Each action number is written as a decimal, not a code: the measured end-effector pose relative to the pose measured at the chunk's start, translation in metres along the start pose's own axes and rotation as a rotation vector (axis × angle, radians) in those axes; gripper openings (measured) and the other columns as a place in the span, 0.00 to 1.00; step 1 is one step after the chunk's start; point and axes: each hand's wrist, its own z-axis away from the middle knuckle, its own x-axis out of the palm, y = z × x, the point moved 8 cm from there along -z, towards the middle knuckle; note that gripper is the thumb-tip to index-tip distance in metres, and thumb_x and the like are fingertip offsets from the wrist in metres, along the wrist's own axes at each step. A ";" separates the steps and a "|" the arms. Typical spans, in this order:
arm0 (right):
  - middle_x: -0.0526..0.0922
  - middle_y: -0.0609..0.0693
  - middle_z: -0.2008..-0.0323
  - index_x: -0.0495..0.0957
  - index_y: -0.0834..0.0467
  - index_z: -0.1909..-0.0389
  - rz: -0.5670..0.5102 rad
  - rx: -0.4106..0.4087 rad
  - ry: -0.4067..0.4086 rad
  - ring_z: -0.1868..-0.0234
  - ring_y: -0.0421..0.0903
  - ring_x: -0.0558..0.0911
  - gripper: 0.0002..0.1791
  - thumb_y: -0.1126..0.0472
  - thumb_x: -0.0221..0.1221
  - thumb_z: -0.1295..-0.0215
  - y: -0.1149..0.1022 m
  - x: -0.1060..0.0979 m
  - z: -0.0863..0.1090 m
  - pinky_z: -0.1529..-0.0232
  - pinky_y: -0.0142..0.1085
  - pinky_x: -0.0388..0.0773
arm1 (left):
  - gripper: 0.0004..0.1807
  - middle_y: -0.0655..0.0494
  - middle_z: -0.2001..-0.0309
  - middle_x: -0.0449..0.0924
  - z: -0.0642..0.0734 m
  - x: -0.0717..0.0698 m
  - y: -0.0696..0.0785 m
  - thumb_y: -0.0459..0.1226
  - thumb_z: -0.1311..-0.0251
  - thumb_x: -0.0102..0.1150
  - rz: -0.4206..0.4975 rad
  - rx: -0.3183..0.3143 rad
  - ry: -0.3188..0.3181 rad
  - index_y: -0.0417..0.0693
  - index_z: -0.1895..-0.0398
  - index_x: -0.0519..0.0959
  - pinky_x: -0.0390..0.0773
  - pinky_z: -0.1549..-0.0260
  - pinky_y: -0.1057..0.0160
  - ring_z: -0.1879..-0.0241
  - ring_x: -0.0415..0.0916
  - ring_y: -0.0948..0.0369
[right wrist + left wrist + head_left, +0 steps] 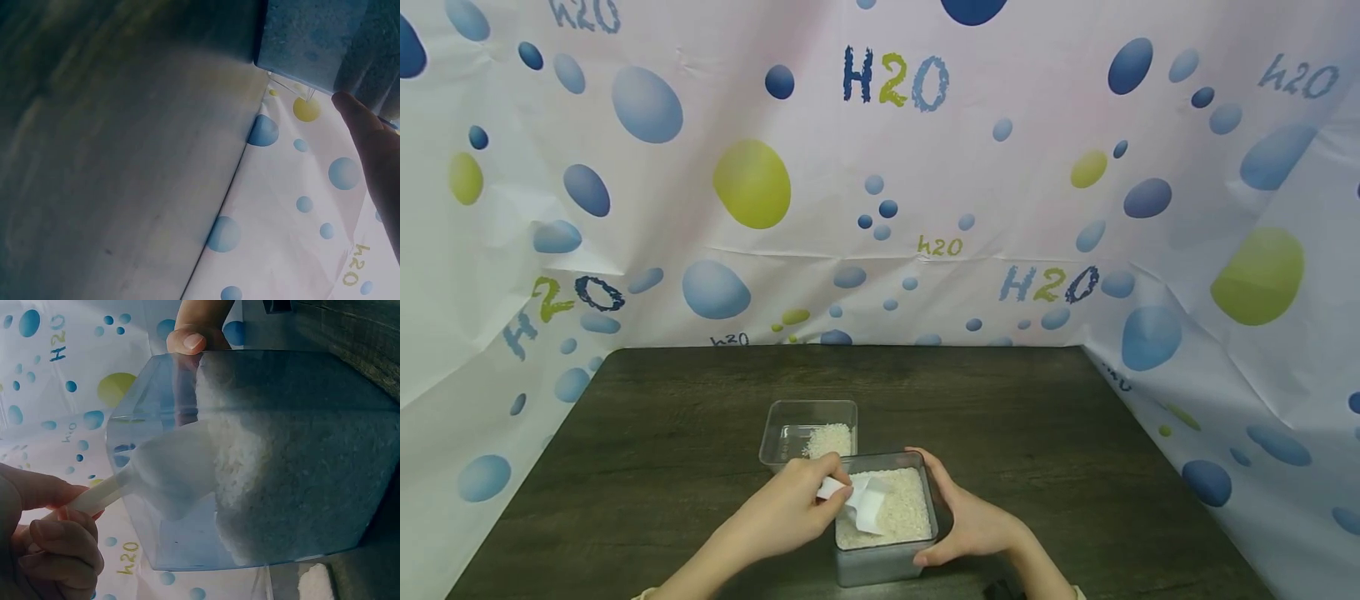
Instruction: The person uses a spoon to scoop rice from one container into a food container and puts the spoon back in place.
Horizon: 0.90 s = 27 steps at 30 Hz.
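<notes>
My left hand (801, 504) grips the handle of a white plastic scoop (871, 502), fingers curled round it. The scoop's head dips inside a clear, grey-tinted square container (880, 567), its lip at the surface of the white rice (910, 504). In the left wrist view the scoop (172, 469) slants down to the rice (294, 469), which fills much of the container. My right hand (973, 521) holds the container's right side, thumb at the near wall and fingers at the far corner. A finger (362, 128) shows against the container wall (306, 44) in the right wrist view.
Behind the container stands a second clear container (782, 437) with a small heap of rice (829, 440) in its right part. Both are on a dark wood table (662, 450). A white sheet with coloured spots (970, 175) hangs behind it. A small black object (1002, 590) lies near my right wrist.
</notes>
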 end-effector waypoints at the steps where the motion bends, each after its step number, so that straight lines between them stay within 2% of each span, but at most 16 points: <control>1: 0.40 0.58 0.26 0.30 0.40 0.24 0.000 0.006 0.001 0.29 0.55 0.55 0.63 0.58 0.71 0.44 0.000 0.000 0.000 0.35 0.34 0.62 | 0.03 0.67 0.83 0.66 0.000 0.001 -0.003 0.34 0.32 0.56 0.024 -0.020 0.001 0.42 0.62 0.77 0.65 0.86 0.72 0.87 0.57 0.74; 3: 0.39 0.58 0.26 0.30 0.40 0.24 0.005 0.020 0.003 0.28 0.57 0.54 0.63 0.57 0.71 0.44 0.000 0.000 -0.001 0.34 0.35 0.62 | 0.04 0.66 0.85 0.65 0.000 0.004 -0.008 0.35 0.32 0.55 0.062 -0.065 -0.003 0.42 0.62 0.77 0.64 0.86 0.72 0.88 0.55 0.74; 5: 0.36 0.59 0.25 0.30 0.39 0.24 0.020 0.031 0.004 0.28 0.59 0.52 0.63 0.56 0.71 0.44 0.001 0.000 -0.001 0.34 0.38 0.62 | 0.06 0.63 0.81 0.71 0.001 0.007 -0.013 0.36 0.31 0.55 0.082 -0.097 0.001 0.42 0.62 0.76 0.65 0.85 0.72 0.87 0.55 0.73; 8: 0.33 0.60 0.25 0.29 0.39 0.24 0.048 0.033 0.006 0.28 0.61 0.50 0.63 0.55 0.71 0.44 0.001 0.000 -0.001 0.34 0.45 0.62 | 0.08 0.54 0.68 0.81 0.002 0.011 -0.022 0.39 0.29 0.54 0.106 -0.140 0.006 0.43 0.60 0.76 0.68 0.81 0.69 0.82 0.60 0.70; 10: 0.32 0.61 0.25 0.29 0.39 0.24 0.063 0.035 0.007 0.27 0.62 0.48 0.63 0.54 0.71 0.44 0.002 -0.001 -0.001 0.34 0.49 0.62 | 0.08 0.50 0.61 0.82 0.004 0.012 -0.025 0.40 0.29 0.53 0.123 -0.155 0.021 0.44 0.60 0.76 0.70 0.77 0.68 0.77 0.64 0.69; 12: 0.32 0.62 0.25 0.29 0.38 0.24 0.070 0.034 0.008 0.27 0.63 0.48 0.63 0.54 0.71 0.44 0.002 -0.002 -0.001 0.34 0.51 0.61 | 0.08 0.52 0.64 0.80 0.006 0.013 -0.029 0.40 0.29 0.53 0.149 -0.179 0.031 0.45 0.60 0.77 0.68 0.76 0.67 0.75 0.65 0.67; 16: 0.34 0.62 0.25 0.29 0.39 0.24 0.069 0.032 0.008 0.28 0.63 0.49 0.63 0.54 0.71 0.44 0.001 -0.002 -0.001 0.35 0.47 0.63 | 0.07 0.55 0.66 0.79 0.009 0.014 -0.034 0.40 0.30 0.54 0.165 -0.203 0.067 0.47 0.62 0.76 0.69 0.72 0.65 0.70 0.67 0.64; 20: 0.35 0.61 0.25 0.30 0.39 0.24 0.053 0.048 0.013 0.28 0.61 0.51 0.63 0.54 0.71 0.44 0.001 -0.002 -0.001 0.35 0.40 0.64 | 0.06 0.53 0.56 0.81 0.010 0.014 -0.036 0.40 0.31 0.55 0.172 -0.206 0.102 0.48 0.63 0.77 0.72 0.66 0.63 0.63 0.70 0.61; 21: 0.35 0.61 0.25 0.30 0.39 0.24 0.053 0.050 0.013 0.28 0.61 0.51 0.63 0.54 0.71 0.45 0.002 -0.003 -0.001 0.35 0.39 0.64 | 0.06 0.53 0.57 0.81 0.010 0.015 -0.037 0.40 0.31 0.55 0.184 -0.210 0.105 0.48 0.62 0.77 0.72 0.67 0.63 0.64 0.71 0.61; 24: 0.35 0.61 0.25 0.30 0.39 0.24 0.050 0.052 0.012 0.28 0.61 0.51 0.63 0.55 0.71 0.45 0.002 -0.003 -0.001 0.36 0.38 0.64 | 0.06 0.56 0.68 0.77 0.011 0.016 -0.039 0.38 0.31 0.55 0.241 -0.227 0.107 0.44 0.61 0.77 0.68 0.76 0.69 0.74 0.68 0.66; 27: 0.33 0.62 0.25 0.30 0.39 0.24 0.060 0.046 0.009 0.28 0.63 0.49 0.63 0.54 0.71 0.44 0.002 -0.003 -0.001 0.35 0.43 0.63 | 0.07 0.60 0.79 0.67 0.011 0.019 -0.041 0.36 0.31 0.54 0.327 -0.240 0.104 0.40 0.60 0.76 0.60 0.85 0.73 0.84 0.60 0.71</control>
